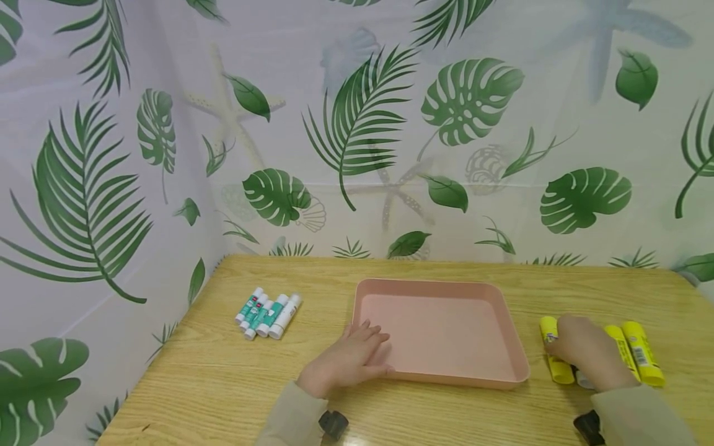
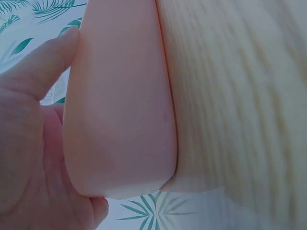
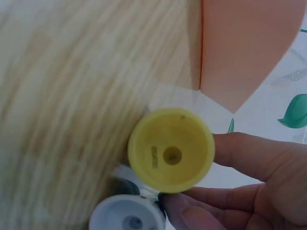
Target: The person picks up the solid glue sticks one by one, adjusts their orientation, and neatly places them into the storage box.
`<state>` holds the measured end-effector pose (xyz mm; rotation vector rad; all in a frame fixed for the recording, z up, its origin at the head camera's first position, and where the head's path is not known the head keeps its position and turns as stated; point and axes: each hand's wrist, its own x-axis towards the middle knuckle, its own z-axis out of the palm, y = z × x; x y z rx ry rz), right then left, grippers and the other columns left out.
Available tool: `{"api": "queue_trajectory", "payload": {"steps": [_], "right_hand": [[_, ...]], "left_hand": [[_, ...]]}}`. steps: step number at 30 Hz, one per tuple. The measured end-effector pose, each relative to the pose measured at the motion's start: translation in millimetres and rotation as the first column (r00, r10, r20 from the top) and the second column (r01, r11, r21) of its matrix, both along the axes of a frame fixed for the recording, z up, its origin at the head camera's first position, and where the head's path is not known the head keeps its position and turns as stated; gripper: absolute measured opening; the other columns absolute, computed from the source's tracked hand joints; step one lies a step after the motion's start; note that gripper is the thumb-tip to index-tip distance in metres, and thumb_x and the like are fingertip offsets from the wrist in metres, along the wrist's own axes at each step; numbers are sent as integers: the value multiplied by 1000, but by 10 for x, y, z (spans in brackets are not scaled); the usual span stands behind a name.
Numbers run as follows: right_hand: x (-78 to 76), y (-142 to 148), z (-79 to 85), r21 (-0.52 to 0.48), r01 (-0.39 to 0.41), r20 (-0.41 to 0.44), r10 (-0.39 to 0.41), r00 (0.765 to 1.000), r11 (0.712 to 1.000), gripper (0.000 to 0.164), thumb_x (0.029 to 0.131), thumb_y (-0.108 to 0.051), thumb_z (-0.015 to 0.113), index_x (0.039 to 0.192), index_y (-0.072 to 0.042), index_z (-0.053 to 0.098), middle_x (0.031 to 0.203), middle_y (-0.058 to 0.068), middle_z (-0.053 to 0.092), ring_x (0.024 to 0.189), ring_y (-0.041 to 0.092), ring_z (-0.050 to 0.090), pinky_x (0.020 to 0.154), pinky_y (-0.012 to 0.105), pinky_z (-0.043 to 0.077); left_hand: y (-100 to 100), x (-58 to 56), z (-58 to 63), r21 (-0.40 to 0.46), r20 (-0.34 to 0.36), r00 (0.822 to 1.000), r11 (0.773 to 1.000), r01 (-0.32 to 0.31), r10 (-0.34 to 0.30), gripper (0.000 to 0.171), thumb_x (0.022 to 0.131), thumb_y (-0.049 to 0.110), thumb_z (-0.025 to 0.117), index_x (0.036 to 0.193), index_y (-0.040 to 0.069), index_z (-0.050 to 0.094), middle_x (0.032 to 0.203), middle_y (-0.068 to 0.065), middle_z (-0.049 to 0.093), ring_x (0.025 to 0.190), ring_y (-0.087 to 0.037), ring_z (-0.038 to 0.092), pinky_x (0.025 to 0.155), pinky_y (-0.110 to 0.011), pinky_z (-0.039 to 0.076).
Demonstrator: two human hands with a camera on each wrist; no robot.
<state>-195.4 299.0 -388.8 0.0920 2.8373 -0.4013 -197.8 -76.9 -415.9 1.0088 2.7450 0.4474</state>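
A pink rectangular tray (image 1: 440,331) lies in the middle of the table. My left hand (image 1: 351,359) rests over its front left corner, fingers spread across the rim; in the left wrist view the thumb touches the top edge of the tray wall (image 2: 120,105). To the right of the tray, my right hand (image 1: 591,347) pinches the leftmost yellow glue stick (image 1: 559,368) between thumb and fingers. Its round yellow end (image 3: 171,151) faces the right wrist camera. Beside it is a white-ended stick (image 3: 127,213), partly hidden under the hand.
Two more yellow glue sticks, one fully showing (image 1: 644,353), lie just right of my right hand. Several green-and-white glue sticks (image 1: 270,316) lie in a group at the left of the wooden table (image 1: 212,384). A leaf-patterned cloth (image 1: 390,155) hangs behind.
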Motion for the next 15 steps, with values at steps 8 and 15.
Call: {"api": "queue_trajectory", "payload": {"steps": [8, 15], "right_hand": [[-12, -25, -47, -6, -4, 4, 4, 1000, 1000, 23, 78, -18, 62, 72, 0, 49, 64, 7, 48, 55, 19, 45, 49, 30, 38], [-33, -46, -106, -5, -5, 10, 5, 1000, 1000, 26, 79, -20, 63, 69, -2, 48, 60, 6, 46, 52, 18, 45, 46, 28, 38]], "left_hand": [[-1, -10, -24, 20, 6, 1000, 1000, -6, 6, 61, 87, 49, 46, 133, 9, 39, 139, -11, 31, 131, -27, 17, 104, -47, 9], [-3, -22, -23, 35, 0, 1000, 999, -4, 4, 60, 87, 47, 48, 132, 8, 40, 138, -13, 32, 130, -28, 18, 104, -47, 11]]}}
